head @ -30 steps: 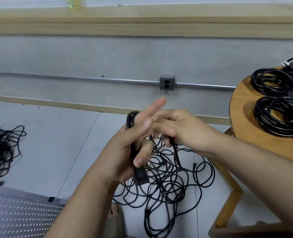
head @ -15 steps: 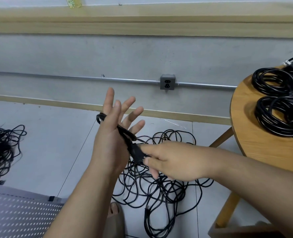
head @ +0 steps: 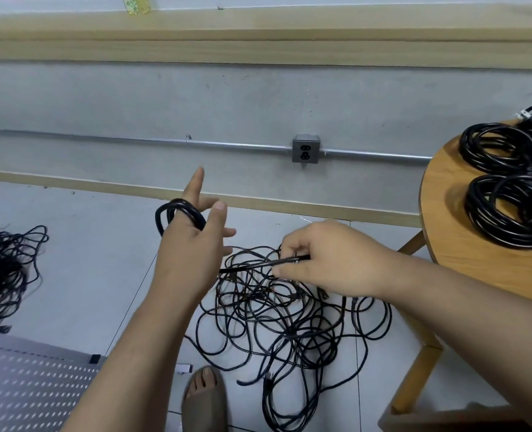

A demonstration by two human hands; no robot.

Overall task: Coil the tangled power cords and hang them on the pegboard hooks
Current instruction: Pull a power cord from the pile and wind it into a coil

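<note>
Starting nearest, the pegboard (head: 24, 385) lies low at the near left. No cord hangs on the part in view and I can make out no hooks on it, so the hanging step looks wholly undone. Just right of it a sandalled foot (head: 204, 397) stands at the edge of the main tangle (head: 289, 325), a loose black heap spread over the floor (head: 87, 275) with several plug ends showing.

Above that heap both hands work one cord (head: 252, 265). The right grip (head: 330, 263) is clamped on it, thumb and fingertips pinching a strand that runs taut to the left. The left grip (head: 193, 254) has its fingers straight and spread apart, not curled. A few loops (head: 177, 210) of the cord sit round it, passing behind the fingers. I judge this coil barely begun, since most of the length seems to be down in the heap.

At the far left a second tangle (head: 2, 269) lies on the floor. At the far right the round wooden desk (head: 442, 213) carries at least three finished coils (head: 498, 148), wound but not hung. No box or bin shows, so the desk is the only thing holding anything. Farthest off, a socket (head: 305, 148) sits on the wall.
</note>
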